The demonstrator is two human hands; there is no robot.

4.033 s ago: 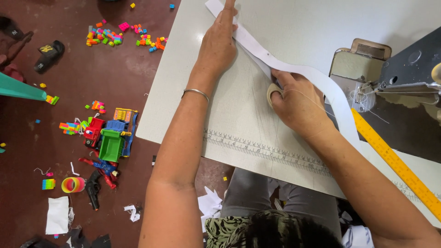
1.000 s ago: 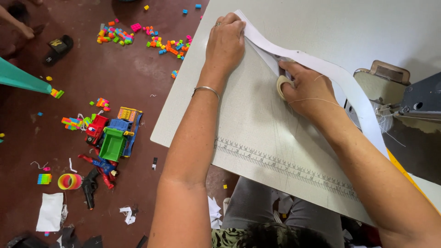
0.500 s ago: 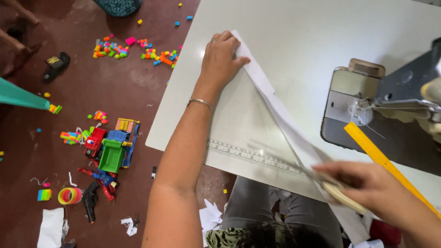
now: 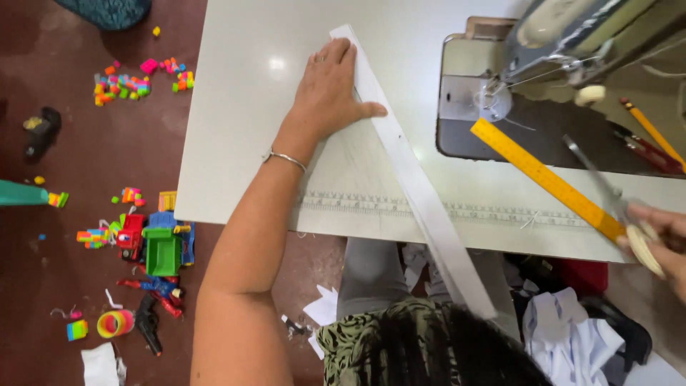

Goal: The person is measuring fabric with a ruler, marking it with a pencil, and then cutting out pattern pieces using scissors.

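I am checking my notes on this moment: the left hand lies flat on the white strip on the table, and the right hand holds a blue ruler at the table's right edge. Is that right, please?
Not quite: the ruler is yellow, not blue, as the head view shows. The rest stands: the left hand lies flat on the white strip on the table, and the right hand holds the ruler at the table's right edge.

Ruler (image 4: 547,179) lies on table (image 4: 243,143), right of strip (image 4: 418,193).
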